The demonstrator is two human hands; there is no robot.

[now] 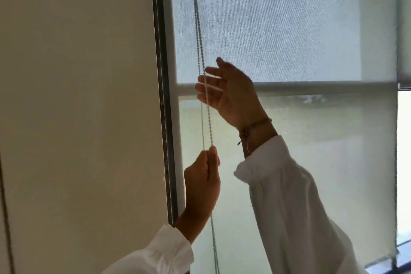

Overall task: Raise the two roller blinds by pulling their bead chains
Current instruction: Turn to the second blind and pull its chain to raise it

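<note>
1. The roller blind [289,29] fills the window from the twelve o'clock edge down to about five o'clock. It is thin, translucent fabric: light, soft, and likely to sway or crease if handled directly. It should move only through its chain.

2. A grey horizontal band [322,87] crosses the pane toward three o'clock. Whether it is a window rail behind the fabric or part of a blind cannot be told. At the far three o'clock edge a narrow strip of a second blind [404,18] is cut off, and its chain is not visible.

3. The right hand [231,93], near the centre, is spread open, fingers [211,83] fanned. The strands cross in front of the palm; it grips nothing, and contact is unclear because of blur.

4. The left hand [201,181], at about six o'clock from the right hand, is closed in a fist, thumb pinching one strand at the top of the fist.

5. The bead chain [201,51] runs from twelve o'clock, beside the window frame [165,95], down past both hands to six o'clock. It is a light, limp loop of small beads, slippery between fingertips. A full pinch or a fist around a single strand, taken high, looks best; gripping both strands would likely jam the loop.

6. Which strand raises the blind cannot be read here. The roller and clutch above, and the loop's bottom, are out of view, and the strands merge below the left fist.
</note>
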